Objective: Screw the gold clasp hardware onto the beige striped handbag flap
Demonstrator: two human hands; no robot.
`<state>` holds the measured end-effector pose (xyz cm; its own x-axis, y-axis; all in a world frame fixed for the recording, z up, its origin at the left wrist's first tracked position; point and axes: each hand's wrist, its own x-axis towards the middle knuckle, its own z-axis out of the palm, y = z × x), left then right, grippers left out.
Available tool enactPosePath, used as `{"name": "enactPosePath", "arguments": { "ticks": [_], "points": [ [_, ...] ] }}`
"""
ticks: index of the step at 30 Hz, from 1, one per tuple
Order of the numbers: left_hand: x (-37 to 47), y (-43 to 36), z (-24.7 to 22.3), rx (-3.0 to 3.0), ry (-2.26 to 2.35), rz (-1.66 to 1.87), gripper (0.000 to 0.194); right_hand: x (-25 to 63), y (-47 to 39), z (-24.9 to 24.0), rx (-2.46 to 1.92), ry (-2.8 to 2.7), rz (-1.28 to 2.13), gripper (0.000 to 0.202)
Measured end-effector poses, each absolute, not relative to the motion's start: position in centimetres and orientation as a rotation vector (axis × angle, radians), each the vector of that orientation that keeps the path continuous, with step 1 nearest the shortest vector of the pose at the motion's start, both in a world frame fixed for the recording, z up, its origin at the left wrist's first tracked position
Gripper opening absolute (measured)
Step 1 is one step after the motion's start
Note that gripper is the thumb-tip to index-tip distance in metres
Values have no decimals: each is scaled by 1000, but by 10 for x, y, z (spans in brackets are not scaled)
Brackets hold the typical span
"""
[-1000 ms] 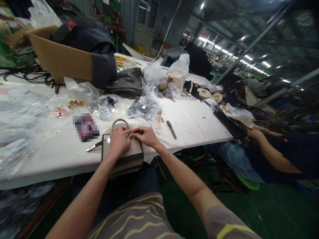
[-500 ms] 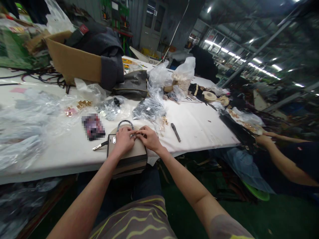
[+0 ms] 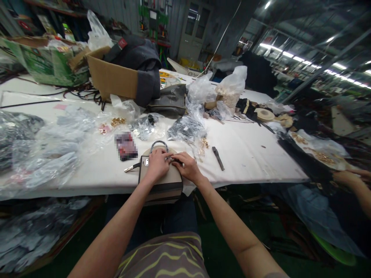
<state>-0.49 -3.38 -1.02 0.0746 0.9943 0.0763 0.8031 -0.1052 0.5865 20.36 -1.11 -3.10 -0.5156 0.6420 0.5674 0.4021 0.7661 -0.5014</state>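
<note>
A beige handbag (image 3: pixel 165 180) with dark trim leans at the table's near edge, above my lap. Its curved grey handle (image 3: pixel 159 142) stands up at the far side. A dark strap with a shiny metal end (image 3: pixel 131 167) sticks out to the left, and a small metal plate (image 3: pixel 147 162) shows on the bag. My left hand (image 3: pixel 158 164) lies over the top of the bag with its fingers closed on it. From the right, my right hand (image 3: pixel 187 166) pinches at the same spot, fingertips nearly meeting the left ones. Whatever small part is between the fingertips is hidden.
A dark flat metal tool (image 3: pixel 218 158) lies to the right. Gold hardware (image 3: pixel 205 143) and plastic bags (image 3: pixel 185 127) are beyond the handbag. A cardboard box (image 3: pixel 113 77) holds dark cloth. At far right, a co-worker's hand (image 3: pixel 346 178) is near black material.
The view has swung left, so everything sits further right in the picture. Both hands stay on top of the handbag, with only slight finger movement.
</note>
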Motion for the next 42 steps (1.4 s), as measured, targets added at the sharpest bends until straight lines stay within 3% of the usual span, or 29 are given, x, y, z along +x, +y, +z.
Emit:
{"name": "enactPosePath", "arguments": {
  "ticks": [38, 42],
  "points": [
    [-20, -10, -20, 1994, 1746, 482, 47, 195, -2, -21, -841, -2342, 468, 18],
    [-19, -8, -23, 1967, 1778, 523, 46, 212, 7, -17, -869, -2238, 620, 38]
  ]
}}
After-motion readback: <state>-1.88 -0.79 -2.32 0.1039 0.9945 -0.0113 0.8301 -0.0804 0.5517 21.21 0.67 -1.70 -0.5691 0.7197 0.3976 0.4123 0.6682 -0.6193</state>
